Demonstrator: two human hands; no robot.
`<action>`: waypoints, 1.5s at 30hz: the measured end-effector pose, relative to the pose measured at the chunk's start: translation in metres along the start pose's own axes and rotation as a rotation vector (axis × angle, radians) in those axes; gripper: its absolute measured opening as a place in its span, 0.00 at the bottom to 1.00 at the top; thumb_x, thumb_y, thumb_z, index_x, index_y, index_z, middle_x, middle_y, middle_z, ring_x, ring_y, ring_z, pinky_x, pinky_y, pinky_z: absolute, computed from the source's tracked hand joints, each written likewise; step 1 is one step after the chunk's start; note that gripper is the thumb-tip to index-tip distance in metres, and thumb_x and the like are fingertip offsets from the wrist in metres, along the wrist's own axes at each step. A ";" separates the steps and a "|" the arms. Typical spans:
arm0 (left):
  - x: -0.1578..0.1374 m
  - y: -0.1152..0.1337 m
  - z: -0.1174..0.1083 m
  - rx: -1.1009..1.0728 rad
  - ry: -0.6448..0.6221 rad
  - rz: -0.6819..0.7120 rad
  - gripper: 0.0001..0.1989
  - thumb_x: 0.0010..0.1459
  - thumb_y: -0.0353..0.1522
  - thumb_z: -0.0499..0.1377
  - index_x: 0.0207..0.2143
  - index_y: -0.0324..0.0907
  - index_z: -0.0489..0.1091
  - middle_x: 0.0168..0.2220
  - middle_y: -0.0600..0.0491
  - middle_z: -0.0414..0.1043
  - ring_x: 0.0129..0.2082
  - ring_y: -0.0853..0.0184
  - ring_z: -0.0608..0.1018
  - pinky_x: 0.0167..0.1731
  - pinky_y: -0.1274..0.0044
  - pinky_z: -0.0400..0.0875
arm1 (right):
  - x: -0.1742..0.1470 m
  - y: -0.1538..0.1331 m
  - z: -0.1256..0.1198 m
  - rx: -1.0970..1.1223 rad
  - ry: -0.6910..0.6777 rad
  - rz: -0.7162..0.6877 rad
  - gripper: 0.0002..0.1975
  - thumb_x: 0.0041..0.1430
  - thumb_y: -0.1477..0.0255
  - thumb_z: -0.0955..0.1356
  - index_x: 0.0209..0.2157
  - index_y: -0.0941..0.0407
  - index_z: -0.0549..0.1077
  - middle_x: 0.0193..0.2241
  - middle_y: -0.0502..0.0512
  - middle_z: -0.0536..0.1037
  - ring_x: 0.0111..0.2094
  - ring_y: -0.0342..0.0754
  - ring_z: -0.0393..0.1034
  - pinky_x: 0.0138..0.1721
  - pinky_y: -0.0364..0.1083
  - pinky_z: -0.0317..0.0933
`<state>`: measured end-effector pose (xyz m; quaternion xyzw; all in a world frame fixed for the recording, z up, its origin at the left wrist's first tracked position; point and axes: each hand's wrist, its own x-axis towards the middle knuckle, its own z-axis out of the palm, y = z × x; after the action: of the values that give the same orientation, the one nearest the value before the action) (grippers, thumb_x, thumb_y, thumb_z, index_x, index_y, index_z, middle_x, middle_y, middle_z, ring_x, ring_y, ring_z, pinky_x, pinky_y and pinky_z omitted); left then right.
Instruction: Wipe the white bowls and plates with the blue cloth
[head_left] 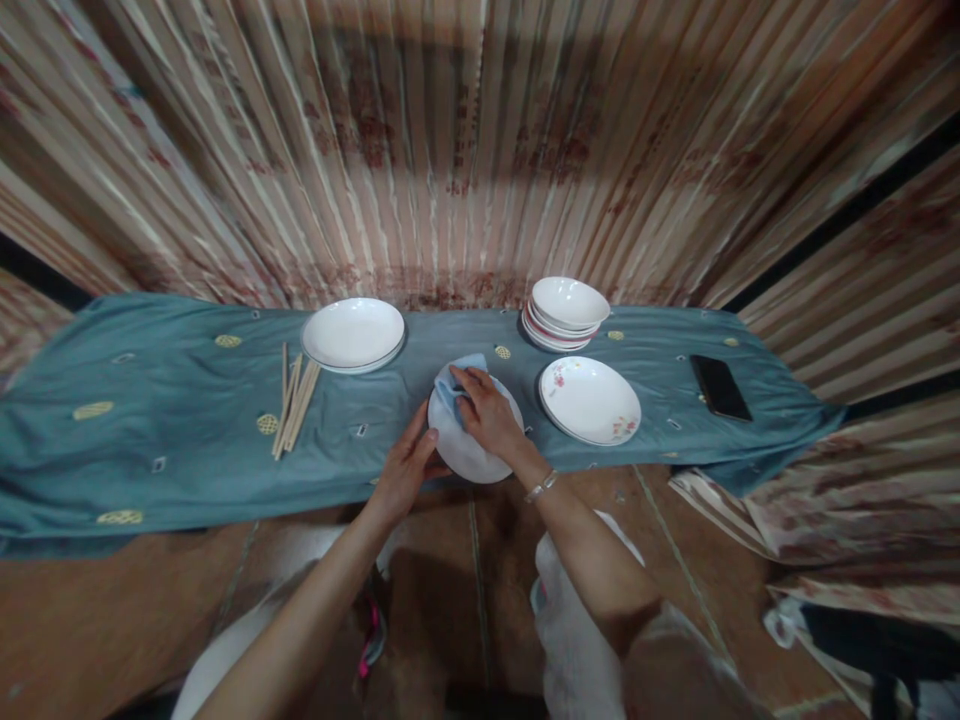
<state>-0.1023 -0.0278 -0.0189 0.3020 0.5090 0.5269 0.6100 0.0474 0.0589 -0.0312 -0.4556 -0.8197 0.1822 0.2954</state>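
Near the front edge of the table, my left hand (pixel 409 452) grips the left rim of a white plate (pixel 480 460), thumb on top and fingers curled beneath. My right hand (pixel 486 412) presses a light blue cloth (pixel 450 390) against the plate's surface, its fingers over the cloth. The plate is tilted slightly, and part of its left side is hidden by the cloth and hands. A silver bracelet (pixel 541 486) circles my right wrist.
The teal tablecloth (pixel 202 410) bears white plates (pixel 354 332) and several wooden chopsticks (pixel 298 405) to the left. Stacked bowls (pixel 570 303), flower-patterned plates (pixel 590 400) and a black phone (pixel 720 387) lie to the right. A pleated curtain (pixel 420 180) hangs behind.
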 end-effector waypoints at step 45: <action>0.005 -0.006 -0.003 -0.101 0.027 -0.053 0.36 0.53 0.38 0.66 0.64 0.47 0.62 0.53 0.45 0.74 0.34 0.62 0.81 0.25 0.73 0.80 | -0.070 0.015 -0.067 0.081 -0.391 0.257 0.14 0.62 0.70 0.67 0.47 0.58 0.77 0.42 0.59 0.81 0.39 0.50 0.76 0.41 0.45 0.65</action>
<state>-0.1033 -0.0247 -0.0269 0.2500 0.4979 0.5394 0.6314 0.1297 0.0093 -0.0110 -0.5000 -0.7887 0.3358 0.1234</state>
